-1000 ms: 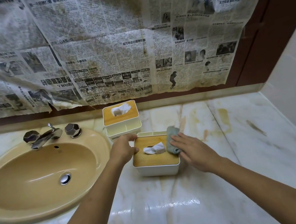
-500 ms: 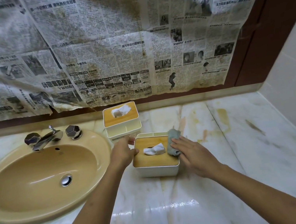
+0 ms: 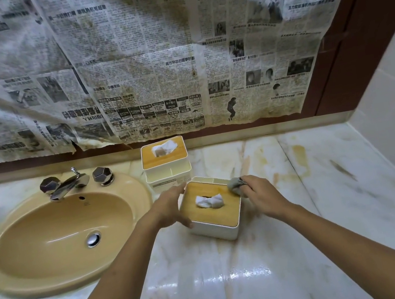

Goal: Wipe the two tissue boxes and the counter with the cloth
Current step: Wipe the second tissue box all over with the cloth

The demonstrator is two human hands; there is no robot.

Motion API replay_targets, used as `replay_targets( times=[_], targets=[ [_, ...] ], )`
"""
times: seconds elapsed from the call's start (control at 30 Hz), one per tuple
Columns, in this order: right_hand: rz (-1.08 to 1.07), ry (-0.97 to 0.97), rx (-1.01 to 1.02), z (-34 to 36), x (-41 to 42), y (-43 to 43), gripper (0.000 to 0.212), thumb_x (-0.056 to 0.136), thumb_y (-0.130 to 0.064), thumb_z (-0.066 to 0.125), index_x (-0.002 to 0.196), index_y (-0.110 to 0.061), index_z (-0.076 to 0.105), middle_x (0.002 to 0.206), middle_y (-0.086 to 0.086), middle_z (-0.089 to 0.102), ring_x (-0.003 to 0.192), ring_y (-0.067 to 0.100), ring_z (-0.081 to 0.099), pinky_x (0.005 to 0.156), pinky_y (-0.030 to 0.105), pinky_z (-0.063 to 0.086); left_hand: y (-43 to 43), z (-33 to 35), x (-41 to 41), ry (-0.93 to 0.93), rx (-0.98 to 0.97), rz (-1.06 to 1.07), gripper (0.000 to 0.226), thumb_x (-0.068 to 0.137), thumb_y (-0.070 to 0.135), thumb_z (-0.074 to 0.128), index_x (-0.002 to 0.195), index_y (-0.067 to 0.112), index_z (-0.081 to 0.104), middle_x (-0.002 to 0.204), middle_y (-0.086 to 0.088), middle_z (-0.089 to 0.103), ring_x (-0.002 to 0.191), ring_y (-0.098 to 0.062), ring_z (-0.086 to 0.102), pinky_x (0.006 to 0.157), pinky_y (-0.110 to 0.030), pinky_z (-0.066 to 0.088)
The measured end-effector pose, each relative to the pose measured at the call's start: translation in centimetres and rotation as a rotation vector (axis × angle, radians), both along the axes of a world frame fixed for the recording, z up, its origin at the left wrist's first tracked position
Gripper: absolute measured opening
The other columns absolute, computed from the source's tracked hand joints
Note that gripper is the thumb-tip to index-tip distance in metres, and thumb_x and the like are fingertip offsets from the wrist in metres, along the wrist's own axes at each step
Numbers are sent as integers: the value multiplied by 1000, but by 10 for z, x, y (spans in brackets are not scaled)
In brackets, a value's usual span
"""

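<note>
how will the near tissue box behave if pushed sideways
The box likely slides: the counter looks glossy, and the left hand braces it. Probably light, holding only tissues. Unlikely to tip, being low and wide.

near tissue box (image 3: pixel 215 217) now turned askew, cloth (image 3: pixel 234 184) bunched smaller at its far corner

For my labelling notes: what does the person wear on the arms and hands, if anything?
No sleeves: the left forearm and right forearm are bare to the frame edge. The left hand and right hand have no gloves; no watch, bracelet or ring shows.
</note>
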State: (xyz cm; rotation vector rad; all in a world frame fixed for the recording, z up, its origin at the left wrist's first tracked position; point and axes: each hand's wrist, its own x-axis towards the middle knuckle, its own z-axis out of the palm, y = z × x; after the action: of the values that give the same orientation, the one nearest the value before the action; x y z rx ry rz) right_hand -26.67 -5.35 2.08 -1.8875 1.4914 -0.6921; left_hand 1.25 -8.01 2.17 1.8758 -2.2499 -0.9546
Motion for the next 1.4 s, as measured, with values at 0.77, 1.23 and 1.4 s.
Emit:
replay_targets(
  times=[0.77, 1.23, 1.4],
  targets=[
    [234, 413, -255, -24, 24, -21, 33, 95, -10, 53, 127, -15, 62, 148, 9, 40, 123, 32, 52, 97, 37, 47, -14, -14, -16, 155, -221, 207, 43, 91, -2, 59, 131, 12, 61, 133, -6, 61, 82, -17, 58, 80, -21, 43],
    [349, 270, -324, -29, -7, 18, 30, 87, -6, 66, 115, -18, 68, 122, -1, 56, 103, 16, 59, 90, 15, 41, -9, -15, -19, 234, -237, 324, 39, 85, -4, 66, 123, 7, 66, 120, -6, 68, 74, -14, 62, 80, -18, 41],
    [194, 205, -240, -27, 22, -24, 30, 93, -8, 58, 119, -17, 69, 129, 2, 55, 113, 20, 58, 97, 21, 41, -10, -14, -21, 258, -214, 348, 41, 86, -5, 65, 125, 7, 66, 122, -6, 67, 78, -16, 64, 82, -21, 43]
  ],
)
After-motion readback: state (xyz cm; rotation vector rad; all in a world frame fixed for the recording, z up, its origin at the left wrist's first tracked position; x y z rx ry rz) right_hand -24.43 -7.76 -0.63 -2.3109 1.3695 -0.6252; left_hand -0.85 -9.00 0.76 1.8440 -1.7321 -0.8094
